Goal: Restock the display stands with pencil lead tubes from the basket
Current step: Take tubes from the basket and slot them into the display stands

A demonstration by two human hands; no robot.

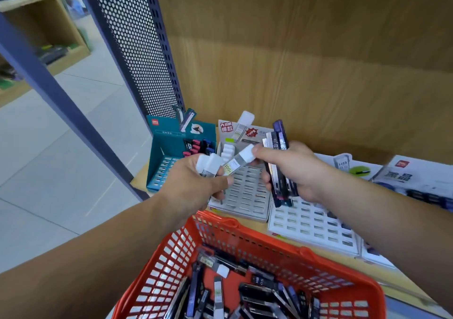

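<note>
Left hand (pixel 193 186) grips white-capped tubes (pixel 211 163), right hand (pixel 294 169) clamps dark tubes (pixel 279 144). Grey stand (pixel 247 196) and white stand (pixel 306 220) slots mostly bare, basket (pixel 269 239) well stocked: early days, I reckon.

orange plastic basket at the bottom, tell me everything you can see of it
The orange plastic basket is rectangular, with lattice walls of small slots and a thicker solid rim. It sits upright at the bottom of the view, just before the grey slotted display stand, its near end cut off. Pencil lead tubes, mostly dark, one white-capped, lie jumbled on its floor.
</note>
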